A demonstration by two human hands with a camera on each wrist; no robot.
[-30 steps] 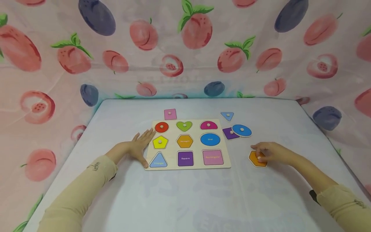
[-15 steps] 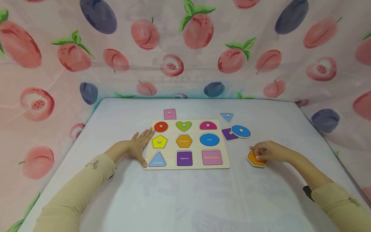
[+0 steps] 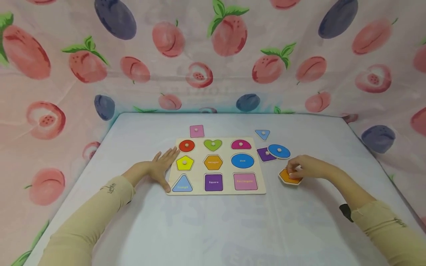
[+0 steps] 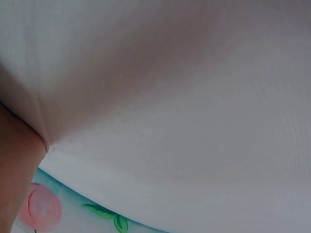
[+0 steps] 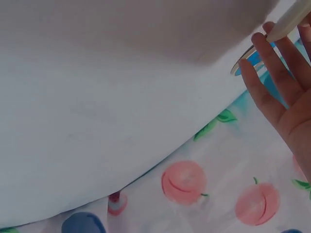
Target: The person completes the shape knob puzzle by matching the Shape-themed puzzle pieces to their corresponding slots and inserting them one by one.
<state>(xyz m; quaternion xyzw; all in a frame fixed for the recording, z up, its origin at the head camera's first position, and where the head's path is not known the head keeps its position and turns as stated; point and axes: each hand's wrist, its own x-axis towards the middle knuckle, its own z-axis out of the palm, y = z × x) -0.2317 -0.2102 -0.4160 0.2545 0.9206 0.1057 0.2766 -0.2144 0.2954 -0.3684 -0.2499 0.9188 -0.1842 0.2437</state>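
Note:
My right hand [image 3: 307, 167] pinches the orange hexagon piece [image 3: 288, 177] from above, right of the wooden puzzle board [image 3: 224, 168]; the fingers cover its knob. In the right wrist view, the edge of a pale wooden piece [image 5: 290, 20] shows at the fingertips. My left hand [image 3: 161, 169] lies spread along the board's left edge, its fingers straight and its thumb at the near corner. Red circle [image 3: 186, 145], green heart [image 3: 213, 145], magenta half circle [image 3: 241, 144] and yellow pentagon [image 3: 184, 163] pieces sit in their recesses. The hexagon, oval, triangle, square and rectangle recesses show printed names.
Behind the board lies the pink rectangle piece [image 3: 196, 131]. The light blue triangle piece [image 3: 262, 134] is at the back right. Below it, the blue oval piece [image 3: 279, 151] overlaps the purple square piece [image 3: 265, 154]. A fruit-print cloth [image 3: 226, 70] hangs behind the white table [image 3: 199, 229].
My right hand has lifted the hexagon piece slightly and moved it left and a little farther back, turning it somewhat. The left hand stays at the board's edge.

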